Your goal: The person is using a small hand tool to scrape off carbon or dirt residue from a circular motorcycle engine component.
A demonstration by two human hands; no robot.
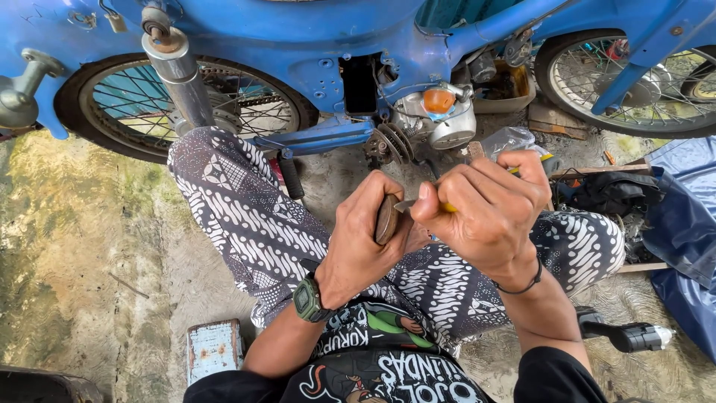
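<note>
My left hand (363,235) grips a flat, round, rusty brown disc (385,219) edge-up above my lap. My right hand (488,207) is closed around a yellow-handled tool (448,208) whose metal blade tip (405,204) touches the disc's rim. A green digital watch (308,298) sits on my left wrist and a thin black band on my right. Both hands hover over my knees in black-and-white patterned trousers (246,216).
A blue motorbike (313,45) stands just ahead, its spoked rear wheel (186,104) at left, its engine (436,119) with an orange part in the middle, another wheel (634,82) at right. A blue tarp (690,239), a black handgrip (630,336) and a small metal box (214,348) lie on the concrete floor.
</note>
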